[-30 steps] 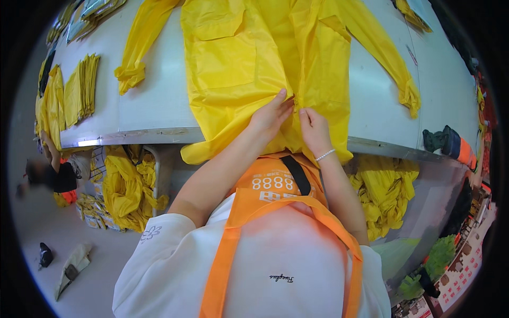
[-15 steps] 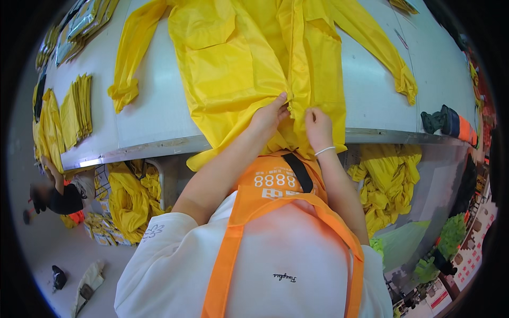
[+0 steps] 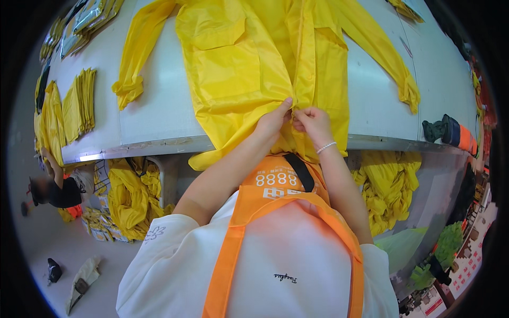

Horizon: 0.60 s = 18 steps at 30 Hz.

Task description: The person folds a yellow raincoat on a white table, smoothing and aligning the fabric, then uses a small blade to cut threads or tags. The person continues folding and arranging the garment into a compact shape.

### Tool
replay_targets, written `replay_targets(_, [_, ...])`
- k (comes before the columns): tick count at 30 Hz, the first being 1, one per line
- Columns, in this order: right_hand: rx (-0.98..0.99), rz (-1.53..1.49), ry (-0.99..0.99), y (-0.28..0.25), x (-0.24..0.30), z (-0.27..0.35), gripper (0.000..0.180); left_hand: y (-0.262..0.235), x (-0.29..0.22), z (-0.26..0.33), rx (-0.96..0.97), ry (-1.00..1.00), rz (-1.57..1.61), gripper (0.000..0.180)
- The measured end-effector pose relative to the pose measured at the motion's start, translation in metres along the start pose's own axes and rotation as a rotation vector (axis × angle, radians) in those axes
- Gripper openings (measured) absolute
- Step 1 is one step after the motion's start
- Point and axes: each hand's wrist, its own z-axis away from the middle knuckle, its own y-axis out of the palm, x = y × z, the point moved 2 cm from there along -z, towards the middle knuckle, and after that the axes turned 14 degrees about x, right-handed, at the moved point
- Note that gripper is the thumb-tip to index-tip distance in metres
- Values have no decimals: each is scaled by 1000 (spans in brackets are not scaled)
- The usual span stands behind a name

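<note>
A yellow raincoat [image 3: 222, 69] lies spread open on the pale table, sleeves out to both sides, its lower hem hanging over the front edge toward me. My left hand [image 3: 273, 123] is closed on the coat's left front edge near the bottom of the zipper, thumb on top. Close beside it, my right hand [image 3: 314, 125] pinches at the lower end of the zipper [image 3: 295, 106], fingers curled. The fingertips nearly meet, and the small part between them is hidden. A pale bracelet circles my right wrist.
Folded yellow garments [image 3: 79, 103] stand at the table's left, with packaged ones [image 3: 87, 24] behind. Heaps of yellow coats [image 3: 389, 188] fill spaces below the table. A dark and orange bundle [image 3: 458, 133] sits at the right edge. Another person [image 3: 58, 188] is at far left.
My right hand has moved left and inward, closing in on the zipper's end beside my left hand. My left hand keeps its hold. The view has shifted slightly.
</note>
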Motion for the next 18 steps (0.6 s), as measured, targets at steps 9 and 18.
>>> replay_targets(9, [25,-643,254,24,-6,25,16,-10,18,-6,102,27,99,53])
replay_targets(18, [102,-406,274,24,0,19,12,3,-1,10,-63,-139,-208,48])
